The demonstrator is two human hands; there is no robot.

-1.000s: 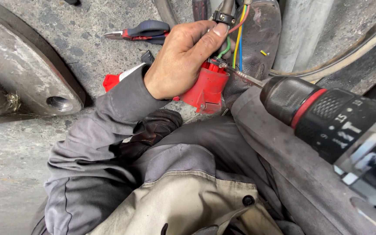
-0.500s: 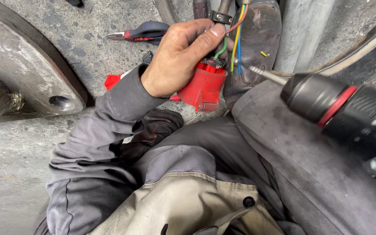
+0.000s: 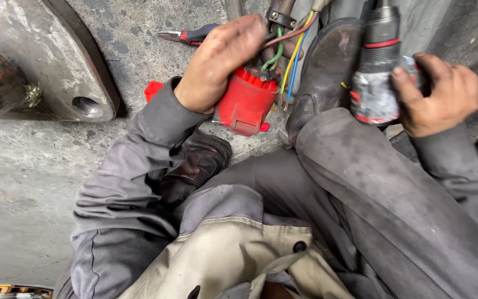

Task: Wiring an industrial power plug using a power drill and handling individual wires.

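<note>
Rough grey concrete floor (image 3: 23,166) lies under a person seated in grey work clothes. Their left hand (image 3: 222,61) is closed around the top of a red plug housing (image 3: 247,102), which rests on the floor just left of a black boot (image 3: 325,72). Coloured wires (image 3: 291,52) run bare out of the housing's top, so the wiring looks unfinished. Right of the boot, the right hand (image 3: 441,94) is wrapped round a cordless drill (image 3: 374,72), its tip pointing away from the housing. Red-handled pliers (image 3: 189,36) lie beyond the housing; a steel flange (image 3: 56,66) sits far left.

A worn grey-and-red label (image 3: 373,99) wraps the drill's body.
</note>
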